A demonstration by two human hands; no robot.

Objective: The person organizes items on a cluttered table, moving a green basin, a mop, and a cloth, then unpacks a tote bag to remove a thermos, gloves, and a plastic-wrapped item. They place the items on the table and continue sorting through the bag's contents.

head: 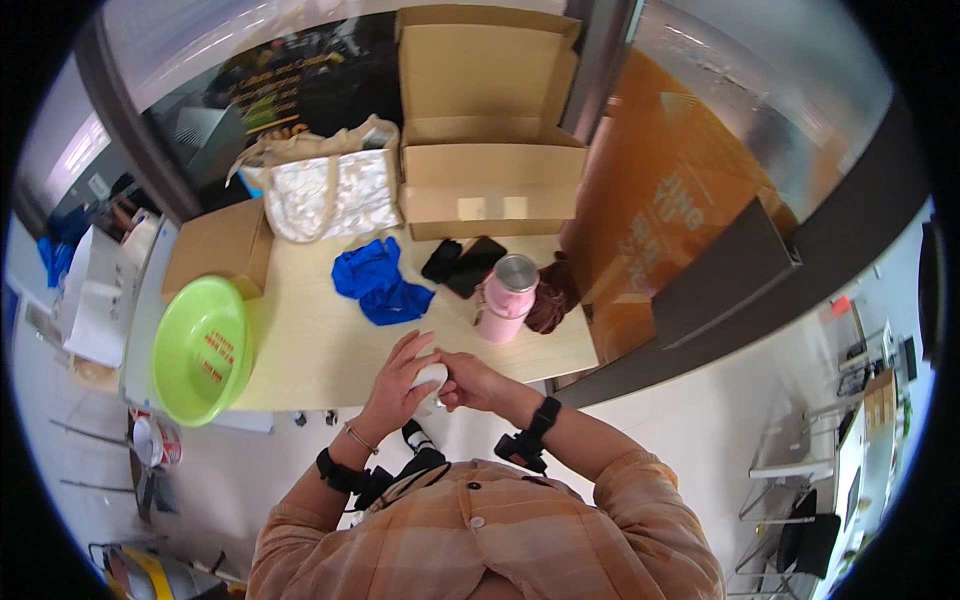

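Close in front of my body, at the table's near edge, both hands meet around a small white rounded object [430, 375]. My left hand [396, 386] grips it from the left, thumb below and fingers spread above. On its other side my right hand [474, 381] pinches at the edge with curled fingers. What the object is cannot be made out, as the fingers cover part of it. A crumpled blue cloth [381, 281] lies just beyond my hands. To the right of it stands a pink bottle [504, 319] with a metal lid, upright.
Behind the bottle lie a dark phone [476, 266] and a bunched brown item [551, 304]. An open cardboard box [495, 176], a white-and-beige tote bag [330, 191] and a closed carton [217, 244] line the back. A green basin [199, 352] overhangs the table [300, 352] at left.
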